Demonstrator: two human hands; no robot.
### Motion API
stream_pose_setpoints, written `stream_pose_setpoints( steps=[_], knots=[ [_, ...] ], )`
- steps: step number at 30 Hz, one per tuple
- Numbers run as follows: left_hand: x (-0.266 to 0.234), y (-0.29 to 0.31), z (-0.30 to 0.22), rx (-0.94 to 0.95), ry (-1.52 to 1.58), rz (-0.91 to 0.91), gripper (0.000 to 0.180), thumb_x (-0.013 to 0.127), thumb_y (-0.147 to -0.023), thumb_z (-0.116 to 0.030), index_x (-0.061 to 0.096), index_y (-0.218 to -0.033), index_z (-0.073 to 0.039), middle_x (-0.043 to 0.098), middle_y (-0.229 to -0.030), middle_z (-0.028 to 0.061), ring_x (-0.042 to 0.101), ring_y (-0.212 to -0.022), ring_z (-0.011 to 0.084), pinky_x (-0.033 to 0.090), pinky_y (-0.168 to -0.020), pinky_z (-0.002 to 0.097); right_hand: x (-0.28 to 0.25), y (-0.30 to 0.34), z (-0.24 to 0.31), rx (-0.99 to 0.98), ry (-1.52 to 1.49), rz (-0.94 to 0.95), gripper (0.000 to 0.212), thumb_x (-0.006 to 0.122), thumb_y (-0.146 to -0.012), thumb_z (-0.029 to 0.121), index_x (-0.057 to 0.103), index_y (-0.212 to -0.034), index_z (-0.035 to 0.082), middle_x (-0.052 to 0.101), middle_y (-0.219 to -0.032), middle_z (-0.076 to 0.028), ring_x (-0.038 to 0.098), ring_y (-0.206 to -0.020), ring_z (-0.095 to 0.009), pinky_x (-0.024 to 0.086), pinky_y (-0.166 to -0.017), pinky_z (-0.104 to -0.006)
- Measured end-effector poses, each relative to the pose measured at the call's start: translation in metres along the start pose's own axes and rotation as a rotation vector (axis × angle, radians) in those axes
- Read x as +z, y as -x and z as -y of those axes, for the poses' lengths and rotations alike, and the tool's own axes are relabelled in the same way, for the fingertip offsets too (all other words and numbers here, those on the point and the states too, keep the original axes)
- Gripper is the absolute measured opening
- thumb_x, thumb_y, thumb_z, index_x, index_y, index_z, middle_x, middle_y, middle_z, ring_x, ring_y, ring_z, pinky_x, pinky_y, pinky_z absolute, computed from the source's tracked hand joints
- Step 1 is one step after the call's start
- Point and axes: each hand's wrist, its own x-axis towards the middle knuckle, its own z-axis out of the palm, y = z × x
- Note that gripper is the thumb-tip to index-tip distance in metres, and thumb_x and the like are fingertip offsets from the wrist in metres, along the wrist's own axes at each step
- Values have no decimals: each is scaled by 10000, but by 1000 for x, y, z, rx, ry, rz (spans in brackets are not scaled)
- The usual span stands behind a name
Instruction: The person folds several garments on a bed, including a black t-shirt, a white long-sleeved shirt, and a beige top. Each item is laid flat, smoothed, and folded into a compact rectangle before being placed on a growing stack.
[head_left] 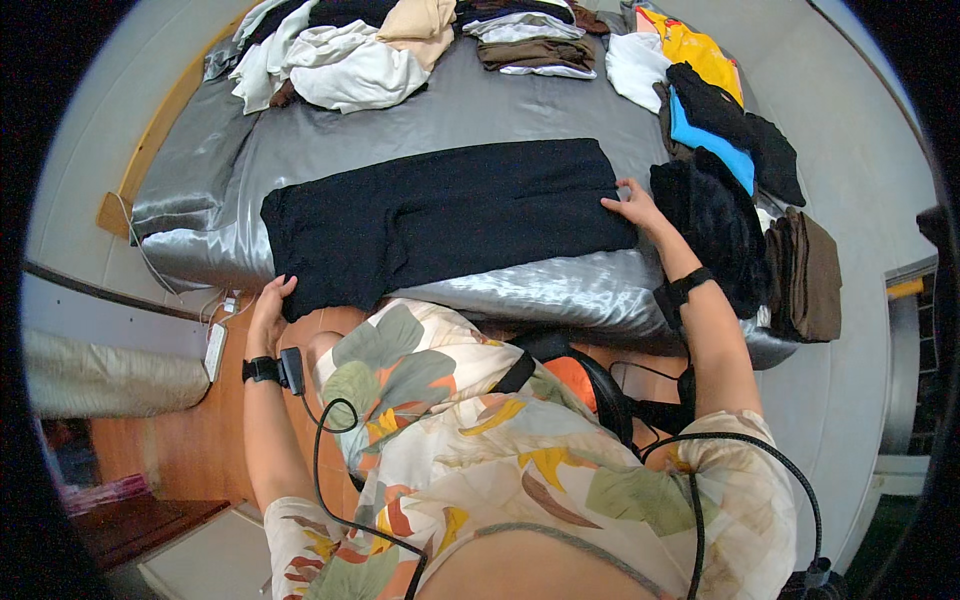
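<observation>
A pair of black trousers [450,210], folded lengthwise into a long flat strip, lies across the near part of the bed. Its wider end is on the left and hangs slightly over the near edge. My left hand [270,305] pinches the near left corner between thumb and fingers. At the right end, my right hand [635,205] has its thumb and fingers on the hem, gripping the cloth. Small creases run along the middle of the fabric.
The grey satin bed sheet [500,105] lies beneath. White clothes [355,70] are heaped at the far left, with a folded stack [535,55] beside them. Black fluffy clothing [710,230] and folded brown cloth [803,275] line the right side. A power strip [214,350] sits at left.
</observation>
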Motion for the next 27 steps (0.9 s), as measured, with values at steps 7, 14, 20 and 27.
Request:
stream_pose_setpoints(
  steps=[7, 14, 20, 27],
  knots=[
    [0, 0, -9, 72, 11, 25, 367, 556, -936, -193, 504, -1254, -17, 624, -1045, 63, 616, -876, 164, 525, -708, 291, 0, -14, 16, -206, 193, 47, 397, 769, -735, 289, 613, -1014, 53, 616, -885, -87, 563, -811, -175, 467, -738, -333],
    [9, 9, -2, 34, 74, -53, 391, 585, -925, -216, 488, -1252, -24, 618, -1071, 60, 614, -919, 175, 522, -753, 319, -19, 36, 42, -53, -705, 173, 377, 632, -904, 244, 533, -1191, 21, 613, -1112, -79, 598, -971, -186, 487, -821, -321],
    [7, 2, 0, -26, 2, -7, 422, 596, -925, -278, 485, -1262, -50, 615, -1095, 47, 603, -967, 179, 512, -781, 344, -12, 68, 54, 218, -409, 425, 446, 621, -907, 319, 533, -1172, -29, 613, -1110, -106, 605, -943, -170, 517, -782, -306],
    [-5, -11, 8, 109, -159, 41, 245, 546, -959, -262, 600, -1051, -42, 643, -902, -11, 593, -752, 96, 478, -666, 251, -17, 55, 29, 172, 55, 234, 462, 597, -918, 337, 601, -1049, -106, 656, -923, -125, 616, -808, -185, 487, -728, -348]
  ],
)
